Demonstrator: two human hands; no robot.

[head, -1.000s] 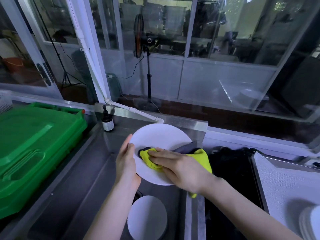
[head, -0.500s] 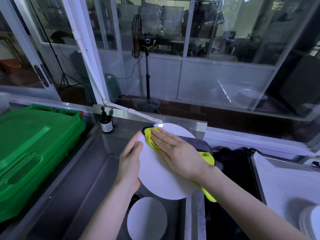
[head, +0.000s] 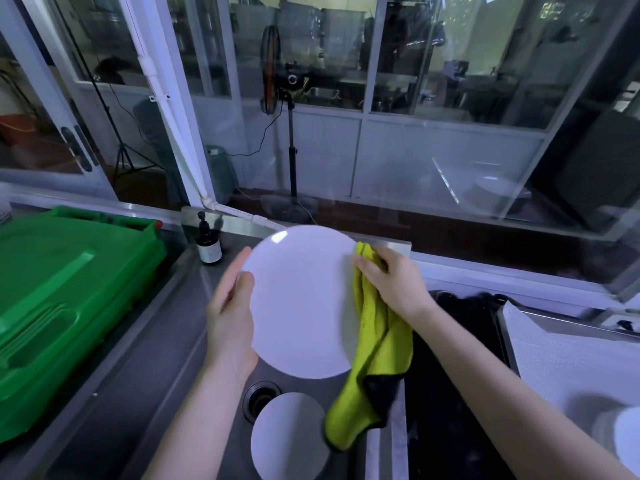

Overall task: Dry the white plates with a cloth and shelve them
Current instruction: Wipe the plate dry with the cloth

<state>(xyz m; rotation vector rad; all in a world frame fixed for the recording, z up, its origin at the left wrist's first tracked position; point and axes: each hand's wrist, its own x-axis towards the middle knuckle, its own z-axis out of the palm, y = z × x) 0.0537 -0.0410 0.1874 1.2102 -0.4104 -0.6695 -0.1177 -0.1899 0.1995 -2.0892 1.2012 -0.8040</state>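
Green crate (head: 62, 306): set to the left of the basin, well apart from both hands; it is not needed for this step.

Sink (head: 138, 393): the work is done above this steel basin, so any drips are caught there.

Held plate (head: 301, 299): carried in the air over the sink, tilted up with its face turned to the camera. A glossy highlight is seen near the top rim; whether any damp is left cannot be told.

Cloth (head: 377, 341): yellow-green with a dark underside, bunched at the plate's right rim, the rest left hanging down towards the sink's edge. The hanging tail is best gathered up so that it is not dragged across the second plate below.

Second plate (head: 287, 434): laid flat in the sink beside the drain, judged to be waiting its turn.

Plate stack (head: 623, 434): seen at the lower right on the white-covered counter, partly cut off by the frame. No shelf can be made out.

Left hand (head: 230, 313): the plate's left rim is pinched, thumb laid on the face and fingers run up along the edge. The hold should be kept at the rim so that no prints are left.

Right hand (head: 391, 278): fingers are curled round the bunched cloth and pressed on the right rim.

Step in hand: the rim is judged to be under wiping. The plate is best turned bit by bit so the whole edge is passed through the cloth, and the back then wiped.
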